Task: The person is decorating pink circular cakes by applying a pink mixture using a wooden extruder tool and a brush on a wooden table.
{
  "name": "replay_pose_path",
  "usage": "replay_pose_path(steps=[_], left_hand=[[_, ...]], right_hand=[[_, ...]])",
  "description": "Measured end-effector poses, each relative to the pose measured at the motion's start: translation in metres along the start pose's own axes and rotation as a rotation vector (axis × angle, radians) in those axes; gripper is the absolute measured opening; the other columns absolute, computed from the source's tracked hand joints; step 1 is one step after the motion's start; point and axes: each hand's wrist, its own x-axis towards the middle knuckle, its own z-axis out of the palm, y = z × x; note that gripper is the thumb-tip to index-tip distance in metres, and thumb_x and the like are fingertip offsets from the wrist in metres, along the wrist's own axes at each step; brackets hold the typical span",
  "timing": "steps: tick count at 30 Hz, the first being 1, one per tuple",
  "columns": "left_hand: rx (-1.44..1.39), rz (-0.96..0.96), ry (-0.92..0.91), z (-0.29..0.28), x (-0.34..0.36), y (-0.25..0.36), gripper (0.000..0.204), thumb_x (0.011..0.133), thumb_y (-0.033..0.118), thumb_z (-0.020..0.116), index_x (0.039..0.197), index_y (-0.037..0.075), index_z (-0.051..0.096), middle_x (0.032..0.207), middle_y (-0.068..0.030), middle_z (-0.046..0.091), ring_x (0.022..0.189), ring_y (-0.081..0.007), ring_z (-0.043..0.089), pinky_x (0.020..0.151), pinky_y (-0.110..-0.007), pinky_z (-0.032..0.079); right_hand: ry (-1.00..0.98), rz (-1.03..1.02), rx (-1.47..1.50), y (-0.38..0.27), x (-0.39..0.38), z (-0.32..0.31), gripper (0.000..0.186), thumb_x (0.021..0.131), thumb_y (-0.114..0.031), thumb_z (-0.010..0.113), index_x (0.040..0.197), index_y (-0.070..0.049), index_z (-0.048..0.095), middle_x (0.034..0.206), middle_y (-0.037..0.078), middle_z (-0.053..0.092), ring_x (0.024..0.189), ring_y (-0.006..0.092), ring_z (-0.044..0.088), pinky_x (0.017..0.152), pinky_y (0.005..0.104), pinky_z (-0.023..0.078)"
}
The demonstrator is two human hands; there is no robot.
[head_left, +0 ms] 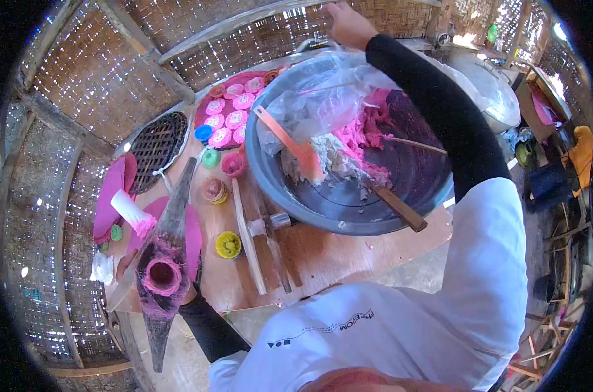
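On the left, a long dark wooden press [167,251] with a round, pink-smeared opening is in my left hand [190,295], which is mostly hidden beneath it. My right hand [350,26] reaches over the far rim of a large grey-blue basin [348,225], fingers curled; anything in them cannot be made out. Inside the basin lie pink dough [362,134], whitish dough [332,157] and a crumpled clear plastic sheet [316,104]. An orange spatula [296,149], a wooden-handled tool [399,208] and a thin stick [417,145] rest in the dough.
Beyond the press, a white cylinder [130,208] with a pink end lies near pink round sheets [112,196]. A tray of pink-and-white rounds [237,119] stands behind small cups, including a yellow one [228,245]. Wooden sticks [249,238] lie on the table [309,261]; a woven wall rises behind.
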Motion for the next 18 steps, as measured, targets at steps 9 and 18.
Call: replay_pose_path(steps=[9, 18], left_hand=[[-0.010, -0.010, -0.016, 0.004, -0.004, 0.001, 0.041, 0.063, 0.017, 0.068, 0.095, 0.002, 0.048, 0.092, -0.0116, 0.051, 0.089, -0.0238, 0.051, 0.079, -0.033, 0.041], [-0.013, -0.005, -0.020, 0.005, -0.003, 0.000, 0.041, 0.063, 0.018, 0.068, 0.095, 0.002, 0.048, 0.091, -0.0116, 0.051, 0.088, -0.0239, 0.051, 0.079, -0.033, 0.041]], right_hand=[[-0.722, -0.212, -0.272, -0.039, -0.103, 0.005, 0.051, 0.068, -0.054, 0.057, 0.079, -0.004, 0.056, 0.073, 0.015, 0.059, 0.071, 0.0319, 0.057, 0.062, 0.0430, 0.045], [-0.937, -0.192, -0.272, -0.030, -0.121, 0.038, 0.027, 0.068, -0.013, 0.050, 0.094, -0.003, 0.052, 0.072, 0.018, 0.058, 0.071, 0.0353, 0.057, 0.058, 0.0452, 0.045]])
